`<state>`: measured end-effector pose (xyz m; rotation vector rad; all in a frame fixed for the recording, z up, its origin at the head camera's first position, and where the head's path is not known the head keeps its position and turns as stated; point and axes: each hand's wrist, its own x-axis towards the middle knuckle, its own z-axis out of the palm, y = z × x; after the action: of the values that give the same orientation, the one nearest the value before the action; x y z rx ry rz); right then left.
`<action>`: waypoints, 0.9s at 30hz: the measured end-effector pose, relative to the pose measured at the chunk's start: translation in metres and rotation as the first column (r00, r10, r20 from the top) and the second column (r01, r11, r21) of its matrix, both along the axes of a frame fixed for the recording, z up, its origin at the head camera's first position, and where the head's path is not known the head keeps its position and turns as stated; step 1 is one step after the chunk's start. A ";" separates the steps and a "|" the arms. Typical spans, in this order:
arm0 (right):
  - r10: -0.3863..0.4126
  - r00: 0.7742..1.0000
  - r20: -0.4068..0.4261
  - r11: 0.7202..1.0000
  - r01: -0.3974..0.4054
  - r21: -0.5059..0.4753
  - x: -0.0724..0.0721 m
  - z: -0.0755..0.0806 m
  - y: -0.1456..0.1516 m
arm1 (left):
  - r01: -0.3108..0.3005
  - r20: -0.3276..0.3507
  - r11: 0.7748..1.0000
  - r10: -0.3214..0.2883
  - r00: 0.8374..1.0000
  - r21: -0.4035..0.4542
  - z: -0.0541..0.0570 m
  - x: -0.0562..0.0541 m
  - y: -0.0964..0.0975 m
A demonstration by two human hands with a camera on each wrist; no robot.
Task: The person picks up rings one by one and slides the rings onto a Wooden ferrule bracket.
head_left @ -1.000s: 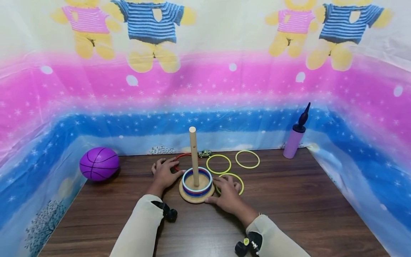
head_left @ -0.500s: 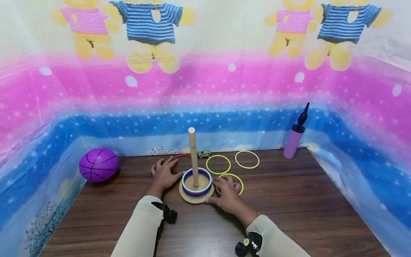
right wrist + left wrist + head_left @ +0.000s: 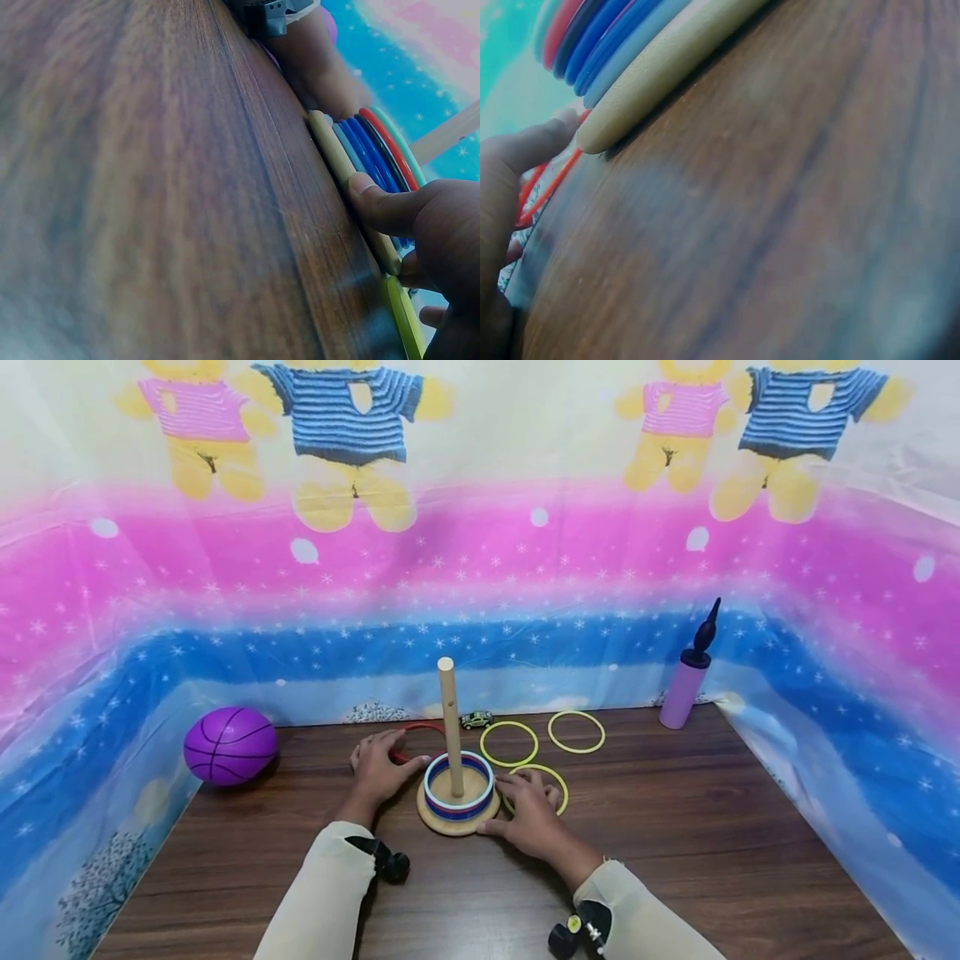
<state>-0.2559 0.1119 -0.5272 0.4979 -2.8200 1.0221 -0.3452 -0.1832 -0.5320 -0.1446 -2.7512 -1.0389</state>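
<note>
The stand [image 3: 452, 727] is upright on the table [image 3: 750, 860], near the middle of the far half, its round base flat on the wood. A stack of rings [image 3: 457, 812] sits on the base around the peg; the wrist views show pale blue at the bottom, then blue, dark, red and light blue on top. The right hand [image 3: 534, 810] holds the base at its right edge, thumb on the near rim, the fingers bent farther round, parted from the thumb. Its outer fingers lie over the near yellow ring [image 3: 567, 795]; contact there cannot be confirmed. The left hand [image 3: 378, 770] is at the left of the stand, thumb spread well away from loosely bent fingers, thumb tip just beside the base. Those fingers are at the left side of the red ring [image 3: 420, 724], which lies behind the stand; whether they touch it cannot be determined. Beyond the peg, slightly right, stands a small toy car [image 3: 477, 720]. Two further yellow rings, the middle one [image 3: 537, 746] and the far one [image 3: 603, 735], lie flat to the right of the car. A purple ball [image 3: 231, 746] rests at the far left, and a purple pump [image 3: 684, 693] with black top stands at the far right. A printed cloth [image 3: 480, 568] encloses the back and sides.
</note>
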 end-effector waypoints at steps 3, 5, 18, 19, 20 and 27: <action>0.002 1.000 0.002 1.000 -0.002 0.003 0.000 -0.001 0.000 | -0.017 -0.024 0.995 0.019 1.000 0.094 0.000 0.002 -0.003; 0.001 1.000 0.003 1.000 -0.001 0.005 0.000 -0.001 0.000 | -0.033 -0.042 0.987 0.040 0.998 0.154 0.001 0.003 -0.004; 0.006 1.000 0.009 1.000 -0.006 -0.010 0.000 0.001 0.000 | 0.010 -0.251 0.927 0.091 0.964 0.374 0.012 0.011 -0.006; 0.007 1.000 0.010 1.000 -0.007 -0.011 -0.001 0.001 0.000 | 0.014 -0.263 0.925 0.093 0.960 0.379 0.012 0.012 -0.006; 0.008 1.000 0.010 1.000 -0.008 -0.012 -0.001 0.001 0.000 | 0.018 -0.275 0.925 0.095 0.957 0.380 0.013 0.012 -0.006; 0.004 1.000 0.007 1.000 -0.004 -0.004 0.000 0.001 0.000 | 0.059 -0.379 0.932 0.087 0.921 0.358 0.019 0.015 -0.003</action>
<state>-0.2560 0.1122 -0.5258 0.5014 -2.8232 1.0326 -0.3298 -0.1866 -0.5130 -0.2449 -2.1630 -1.3313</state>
